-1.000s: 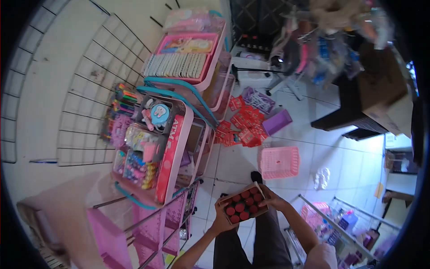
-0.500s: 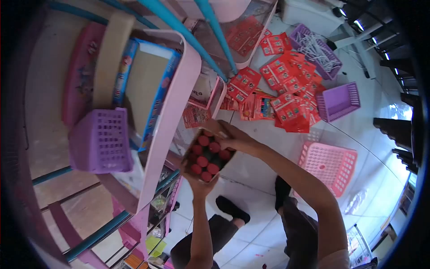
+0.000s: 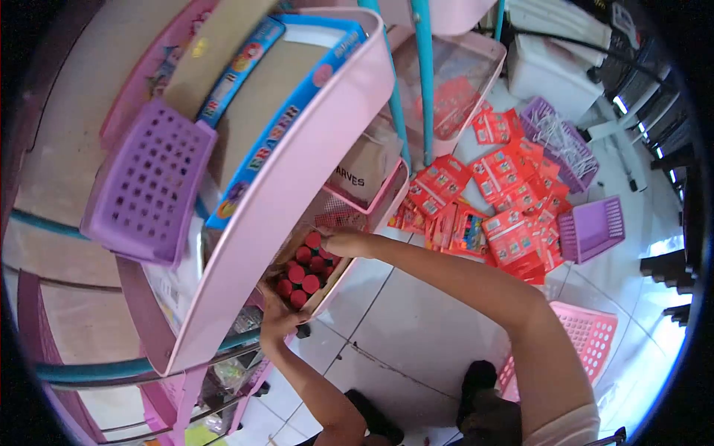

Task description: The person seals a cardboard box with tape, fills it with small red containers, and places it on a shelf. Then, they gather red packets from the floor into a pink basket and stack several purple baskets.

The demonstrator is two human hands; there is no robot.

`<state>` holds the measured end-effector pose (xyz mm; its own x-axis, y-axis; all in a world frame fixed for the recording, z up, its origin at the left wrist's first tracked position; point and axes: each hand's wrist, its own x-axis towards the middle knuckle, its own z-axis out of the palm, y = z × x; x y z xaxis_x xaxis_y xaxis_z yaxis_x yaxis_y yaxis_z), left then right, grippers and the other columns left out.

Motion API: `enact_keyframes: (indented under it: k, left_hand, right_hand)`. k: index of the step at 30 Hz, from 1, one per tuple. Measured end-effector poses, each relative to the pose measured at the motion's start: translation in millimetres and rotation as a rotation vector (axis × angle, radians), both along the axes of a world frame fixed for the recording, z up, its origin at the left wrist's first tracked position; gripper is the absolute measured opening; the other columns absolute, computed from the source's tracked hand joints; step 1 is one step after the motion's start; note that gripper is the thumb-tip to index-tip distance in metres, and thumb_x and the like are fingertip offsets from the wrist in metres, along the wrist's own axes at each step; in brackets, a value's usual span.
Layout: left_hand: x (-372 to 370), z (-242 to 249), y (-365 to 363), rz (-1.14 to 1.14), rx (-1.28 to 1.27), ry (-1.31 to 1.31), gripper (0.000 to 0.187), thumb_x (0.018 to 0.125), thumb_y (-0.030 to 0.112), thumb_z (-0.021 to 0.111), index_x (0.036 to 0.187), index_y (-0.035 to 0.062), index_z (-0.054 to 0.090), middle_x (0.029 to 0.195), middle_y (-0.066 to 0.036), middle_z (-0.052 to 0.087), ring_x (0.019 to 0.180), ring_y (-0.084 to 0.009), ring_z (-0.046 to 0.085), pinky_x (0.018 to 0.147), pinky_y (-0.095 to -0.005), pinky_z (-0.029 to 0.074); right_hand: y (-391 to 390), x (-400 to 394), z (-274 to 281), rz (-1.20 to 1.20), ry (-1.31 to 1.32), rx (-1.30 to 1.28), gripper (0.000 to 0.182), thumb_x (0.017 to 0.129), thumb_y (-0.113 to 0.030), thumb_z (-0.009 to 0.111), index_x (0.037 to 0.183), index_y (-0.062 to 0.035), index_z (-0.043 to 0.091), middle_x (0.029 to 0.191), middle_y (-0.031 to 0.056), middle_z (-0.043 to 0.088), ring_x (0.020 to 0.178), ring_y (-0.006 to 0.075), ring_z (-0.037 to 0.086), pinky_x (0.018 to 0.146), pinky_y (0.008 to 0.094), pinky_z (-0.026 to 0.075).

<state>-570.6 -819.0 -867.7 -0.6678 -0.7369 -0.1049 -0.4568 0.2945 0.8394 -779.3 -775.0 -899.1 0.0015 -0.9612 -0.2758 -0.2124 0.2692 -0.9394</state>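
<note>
A small cardboard box (image 3: 328, 294) packed with several red-capped bottles (image 3: 310, 284) sits partly within the lower pink shelf tray (image 3: 398, 182). My left hand (image 3: 280, 318) grips its near side, with the thumb along the outside and the other fingers partly hidden. At the far corner, my right hand (image 3: 348, 243) has its fingers closed on the rim. Behind the box in the same tray are a red-and-white patterned item (image 3: 338, 218) and a pale package with dark lettering (image 3: 364, 175).
Overhanging the box is an upper pink shelf (image 3: 297, 163) with a blue eraser carton (image 3: 271, 137) and purple basket (image 3: 152, 182). Teal poles (image 3: 425, 82) rise beside it. Red packets (image 3: 513, 193), a purple basket (image 3: 593, 229) and a pink basket (image 3: 587, 334) lie on the tiled floor.
Both hands have carried the box of bottles left and slightly down, in under the upper shelf to the lower tray. The view has shifted, so the shelf looks closer.
</note>
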Motion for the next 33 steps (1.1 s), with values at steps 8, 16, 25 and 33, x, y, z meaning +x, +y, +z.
enact_keyframes:
  k: [8, 16, 25, 33]
  left_hand:
    - [-15, 53, 34, 0.146, -0.346, 0.041, 0.067, 0.056, 0.004, 0.067, 0.115, -0.0009, 0.037, 0.114, -0.013, 0.039, 0.109, -0.0246, 0.036, 0.094, -0.0337, 0.028]
    - [-105, -91, 100, -0.29, -0.124, -0.006, 0.041, 0.071, 0.012, 0.06, 0.107, -0.0005, 0.046, 0.11, -0.017, 0.045, 0.102, -0.025, 0.045, 0.086, -0.0359, 0.036]
    - [-125, -224, 36, 0.084, -0.083, -0.373, 0.045, 0.078, 0.027, 0.053, 0.112, -0.0008, 0.045, 0.102, -0.023, 0.051, 0.091, -0.0386, 0.05, 0.081, -0.0429, 0.038]
    - [-77, -235, -5, -0.22, 0.023, -0.338, 0.052, 0.073, 0.032, 0.057, 0.112, 0.0004, 0.046, 0.104, -0.021, 0.051, 0.095, -0.0352, 0.048, 0.083, -0.0399, 0.036]
  right_hand:
    - [75, -4, 23, -0.126, 0.126, -0.423, 0.024, 0.075, -0.008, 0.05, 0.098, -0.0034, 0.053, 0.083, 0.0175, 0.056, 0.072, 0.0261, 0.057, 0.063, 0.0327, 0.044]
    - [169, -138, -18, -0.814, 0.507, -0.006, 0.033, 0.071, -0.028, 0.057, 0.08, 0.0032, 0.054, 0.072, 0.0177, 0.057, 0.07, 0.0274, 0.057, 0.063, 0.0359, 0.044]
    - [150, -136, -35, -0.785, 0.378, 0.506, 0.078, 0.056, -0.063, 0.059, 0.098, 0.0023, 0.054, 0.097, 0.0208, 0.053, 0.093, 0.0293, 0.052, 0.075, 0.0364, 0.042]
    - [123, -118, -56, -1.129, 0.461, 0.418, 0.084, 0.049, -0.044, 0.071, 0.115, -0.0034, 0.039, 0.109, 0.021, 0.045, 0.108, 0.0345, 0.037, 0.089, 0.0512, 0.021]
